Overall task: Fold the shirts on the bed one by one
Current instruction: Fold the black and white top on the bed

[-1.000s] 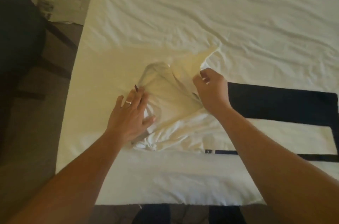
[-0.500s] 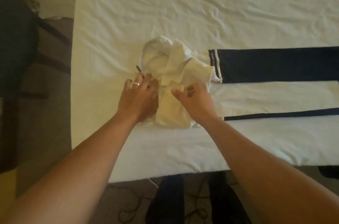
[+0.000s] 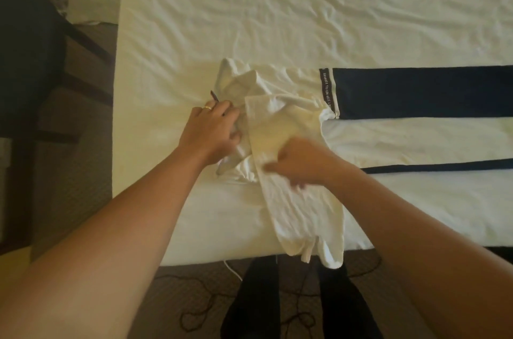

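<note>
Both hands are on the white shirt (image 3: pixel 288 130) near the bed (image 3: pixel 277 5) edge: my left hand (image 3: pixel 212 132) grips its bunched side, my right hand (image 3: pixel 301 162) pinches the hanging flap.

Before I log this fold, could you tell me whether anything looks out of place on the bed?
Yes: the white shirt lies bunched and skewed, one end hanging over the bed's near edge toward the floor.
</note>
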A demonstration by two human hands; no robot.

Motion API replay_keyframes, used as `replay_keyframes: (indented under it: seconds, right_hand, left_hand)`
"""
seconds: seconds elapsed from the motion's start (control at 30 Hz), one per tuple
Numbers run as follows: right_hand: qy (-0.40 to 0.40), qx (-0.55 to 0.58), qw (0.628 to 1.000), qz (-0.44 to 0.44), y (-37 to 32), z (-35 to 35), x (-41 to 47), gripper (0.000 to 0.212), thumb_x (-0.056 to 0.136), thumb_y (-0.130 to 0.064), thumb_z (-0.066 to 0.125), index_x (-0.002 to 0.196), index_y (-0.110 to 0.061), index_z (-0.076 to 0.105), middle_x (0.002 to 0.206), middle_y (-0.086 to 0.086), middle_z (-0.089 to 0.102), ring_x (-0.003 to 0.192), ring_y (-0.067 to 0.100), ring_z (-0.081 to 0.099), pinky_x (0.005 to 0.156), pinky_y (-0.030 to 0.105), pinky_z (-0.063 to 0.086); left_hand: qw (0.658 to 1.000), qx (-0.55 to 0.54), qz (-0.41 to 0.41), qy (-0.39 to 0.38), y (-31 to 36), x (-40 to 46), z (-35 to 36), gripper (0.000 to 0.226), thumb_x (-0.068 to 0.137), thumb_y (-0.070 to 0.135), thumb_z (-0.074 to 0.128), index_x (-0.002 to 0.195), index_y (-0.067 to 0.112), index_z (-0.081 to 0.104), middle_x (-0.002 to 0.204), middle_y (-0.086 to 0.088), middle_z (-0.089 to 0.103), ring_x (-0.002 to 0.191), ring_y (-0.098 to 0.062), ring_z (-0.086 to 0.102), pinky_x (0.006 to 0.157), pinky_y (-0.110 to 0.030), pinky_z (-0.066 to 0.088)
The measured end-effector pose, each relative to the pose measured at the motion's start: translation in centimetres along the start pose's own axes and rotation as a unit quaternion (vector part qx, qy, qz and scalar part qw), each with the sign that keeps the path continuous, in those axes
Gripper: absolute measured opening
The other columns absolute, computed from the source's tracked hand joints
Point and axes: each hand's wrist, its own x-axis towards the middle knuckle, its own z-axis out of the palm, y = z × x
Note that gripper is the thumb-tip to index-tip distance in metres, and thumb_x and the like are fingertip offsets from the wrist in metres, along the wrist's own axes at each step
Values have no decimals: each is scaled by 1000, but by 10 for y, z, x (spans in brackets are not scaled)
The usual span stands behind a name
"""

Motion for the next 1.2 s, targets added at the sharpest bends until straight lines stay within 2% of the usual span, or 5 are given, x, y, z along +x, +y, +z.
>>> replay_keyframes:
  seconds: [0.1,0.5,0.83,1.07,1.2]
  right_hand:
    - [236,-38,970,-41,-26,2,30,37,91,-50,58,96,-14,60,89,1,65,83,23,62,74,38,52]
    - [98,-56,993,-19,-29,7,7,13,86,-29,55,90,-22,66,78,-6,59,75,20,52,66,29,32]
    - [297,-123,946,-36,-49,20,72,32,95,-47,51,102,-18,38,91,-1,44,74,27,51,63,36,38]
    - [184,-112,975,-57,-53,5,77,11,89,-8,53,80,-13,47,74,2,49,74,27,53,63,35,42]
    - [41,4,995,-88,-39,-17,70,19,88,-18,65,103,-11,72,95,3,70,83,21,67,77,34,58]
  left_hand:
    - [999,12,0,36,-7,-1,5,43,91,39,47,119,11,62,133,-10,56,125,-35,51,93,-50,43]
    - [999,-48,-18,17,-13,7,9,42,98,39,49,131,14,56,146,-7,48,133,-31,44,103,-47,37]
    - [996,56,33,65,-32,27,4,36,95,28,55,124,9,61,135,-9,55,125,-31,53,99,-44,40]
    - [998,-4,28,50,-44,38,3,34,97,29,45,121,12,62,135,-7,58,128,-28,51,99,-43,41]
    - [986,-152,-58,44,-40,48,-8,28,95,30,46,90,11,64,95,-4,65,90,-28,59,69,-38,47]
